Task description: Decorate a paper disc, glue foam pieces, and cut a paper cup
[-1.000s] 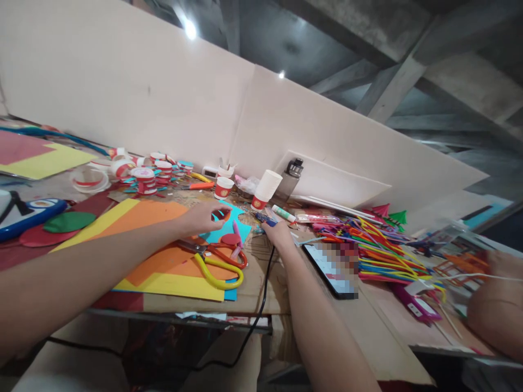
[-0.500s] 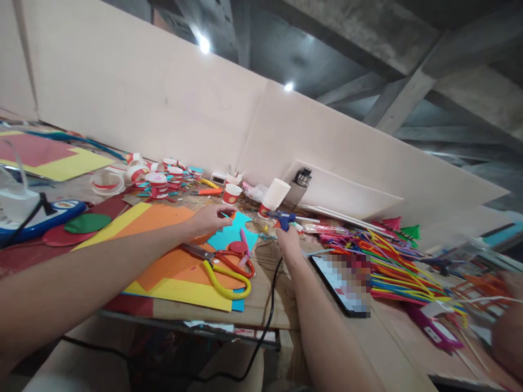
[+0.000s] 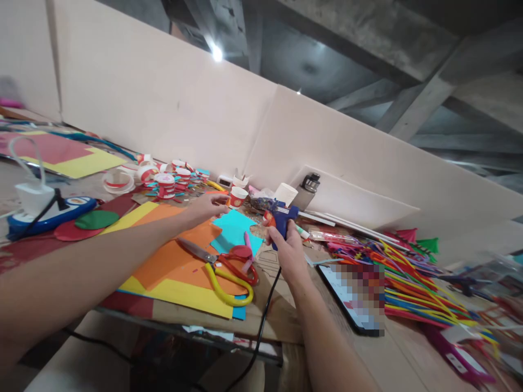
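My left hand (image 3: 210,208) pinches a small orange piece (image 3: 228,202) above the back edge of the orange paper (image 3: 163,258). My right hand (image 3: 288,243) is wrapped round a blue glue gun (image 3: 281,222), whose black cord hangs down past the table edge. Between and below my hands lies a cut sheet of cyan paper (image 3: 235,231). Scissors (image 3: 220,269) with one yellow and one red handle rest on the papers, beside a red disc (image 3: 241,252) and a pink stick (image 3: 248,256).
Red and white paper cups (image 3: 165,186) stand at the back left. A blue power strip (image 3: 53,216) sits at the left. Right of my right arm are a phone (image 3: 351,305), many coloured pipe cleaners (image 3: 425,294) and a purple tool (image 3: 457,356).
My right hand has lifted the glue gun and brought it closer, tilting it upright. My left hand stays nearly in place, and the view has shifted slightly.
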Demonstrator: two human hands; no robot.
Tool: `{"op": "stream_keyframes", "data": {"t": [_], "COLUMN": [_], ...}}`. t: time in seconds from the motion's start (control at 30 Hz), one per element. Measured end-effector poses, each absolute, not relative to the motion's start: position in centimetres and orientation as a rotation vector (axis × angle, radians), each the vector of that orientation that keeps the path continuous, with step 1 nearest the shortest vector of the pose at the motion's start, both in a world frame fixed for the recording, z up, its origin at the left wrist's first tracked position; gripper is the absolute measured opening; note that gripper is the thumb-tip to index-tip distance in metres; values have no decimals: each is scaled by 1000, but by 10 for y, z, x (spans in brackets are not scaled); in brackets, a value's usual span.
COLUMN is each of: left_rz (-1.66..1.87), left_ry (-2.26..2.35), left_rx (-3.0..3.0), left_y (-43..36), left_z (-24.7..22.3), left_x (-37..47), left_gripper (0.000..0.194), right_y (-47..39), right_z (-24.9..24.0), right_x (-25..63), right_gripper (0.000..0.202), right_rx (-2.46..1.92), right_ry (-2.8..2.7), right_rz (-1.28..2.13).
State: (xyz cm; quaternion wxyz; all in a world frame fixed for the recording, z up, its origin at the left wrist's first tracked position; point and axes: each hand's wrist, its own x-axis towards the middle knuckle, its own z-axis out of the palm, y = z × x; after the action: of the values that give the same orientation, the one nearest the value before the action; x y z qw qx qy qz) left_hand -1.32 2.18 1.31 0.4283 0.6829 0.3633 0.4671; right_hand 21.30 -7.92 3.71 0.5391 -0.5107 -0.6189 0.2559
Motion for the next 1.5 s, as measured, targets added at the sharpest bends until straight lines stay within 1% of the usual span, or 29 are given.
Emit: {"op": "stream_keyframes", "data": {"t": [0.1, 0.23, 0.43, 0.57, 0.9, 1.1, 1.33, 1.5], "left_rz": [1156, 1121, 1109, 1115, 1086, 1106, 1144, 1101], "left_ry": [925, 969, 959, 935, 863, 833, 809, 814], "left_rx": [1710, 1711, 1711, 1732, 1729, 1670, 1590, 1622], "left_y": [20, 12, 9, 13, 10, 13, 17, 19], "left_z": [13, 18, 18, 13, 13, 14, 13, 10], "left_x": [-12, -8, -5, -4, -1, -4, -6, -7], "left_gripper": [43, 45, 48, 49, 52, 49, 52, 51], "right_y": [-87, -89, -89, -88, -83, -83, -89, -87], "right_z": [39, 38, 36, 34, 30, 28, 35, 33], "right_x": [208, 204, 198, 197, 201, 203, 199, 200], "right_gripper": [25, 28, 31, 35, 32, 32, 41, 45], "right_rx": [-1213, -1323, -1227, -1193, -1236, -1215, -1178, -1203], "right_ry": [-1566, -1680, -1857, -1888, -1874, -1860, -1912, -1897], "right_rz": [601, 452, 367, 288, 205, 246, 259, 257]}}
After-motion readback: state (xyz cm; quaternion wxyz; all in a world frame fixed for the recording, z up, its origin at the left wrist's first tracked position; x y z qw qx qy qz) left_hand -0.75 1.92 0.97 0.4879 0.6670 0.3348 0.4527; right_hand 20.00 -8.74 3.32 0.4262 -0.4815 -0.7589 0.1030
